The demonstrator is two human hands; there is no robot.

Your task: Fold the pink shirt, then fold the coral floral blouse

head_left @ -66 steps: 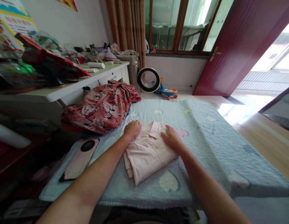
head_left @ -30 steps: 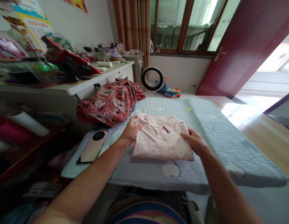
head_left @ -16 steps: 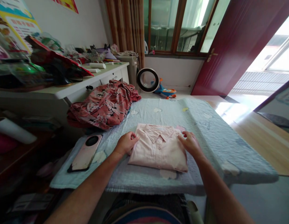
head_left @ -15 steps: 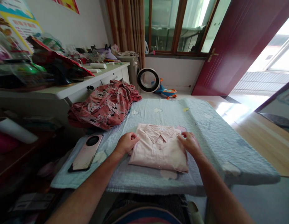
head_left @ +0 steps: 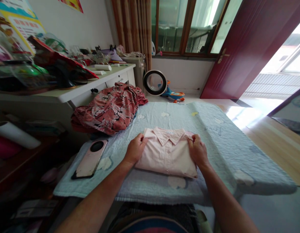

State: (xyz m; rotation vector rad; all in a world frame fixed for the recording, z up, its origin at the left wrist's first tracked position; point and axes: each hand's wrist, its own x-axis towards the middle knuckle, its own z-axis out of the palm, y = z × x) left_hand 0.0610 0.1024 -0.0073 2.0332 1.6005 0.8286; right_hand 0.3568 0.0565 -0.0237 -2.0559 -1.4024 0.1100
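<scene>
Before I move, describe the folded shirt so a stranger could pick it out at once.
Start from the large pale blue cloth. Near its front edge, between the left hand and the right hand, is the folded shirt. It is plain pale pink with a collar and buttons, unlike the rumpled red floral fabric farther to the left.

There is one left hand (head_left: 137, 149) and one right hand (head_left: 198, 149), and one pale pink shirt (head_left: 164, 160). I count also one phone (head_left: 90, 160), one heap of flowered cloth (head_left: 111, 110), one blue toy (head_left: 174, 95), one red door (head_left: 229, 55) and one curtain (head_left: 132, 29) (the small things (head_left: 102, 67) on the desk (head_left: 66, 94) are too crowded for counting).
</scene>
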